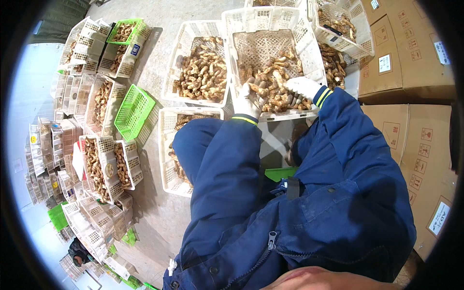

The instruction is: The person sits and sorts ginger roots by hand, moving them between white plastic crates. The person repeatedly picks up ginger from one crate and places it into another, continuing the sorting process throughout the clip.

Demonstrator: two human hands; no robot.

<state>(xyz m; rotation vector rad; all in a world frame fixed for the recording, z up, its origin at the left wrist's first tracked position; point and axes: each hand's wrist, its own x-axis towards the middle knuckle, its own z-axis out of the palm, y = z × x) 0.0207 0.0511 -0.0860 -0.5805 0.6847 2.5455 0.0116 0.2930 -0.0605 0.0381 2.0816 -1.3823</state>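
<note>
My left hand (248, 103), in a white glove, holds a brown mushroom (258, 89) between thumb and fingers. Over the right part of the same crate, my right hand (303, 87), also gloved in white, has its fingertips at the stem of a thick, pale brown mushroom (279, 79). Both hands are above the near end of a large white plastic crate (266, 15) with lattice walls. Loose mushrooms (277, 103) with thick stems and dark caps heap its near half, while its lattice floor shows at the far end.
A white crate of mushrooms (168, 72) adjoins on the left, with another crate (168, 186) beside my left knee. Crates (362, 27) and cardboard cartons (384, 83) line the right. Further left are a green basket (135, 112), stacked crates (112, 163) and a distant person (80, 252).
</note>
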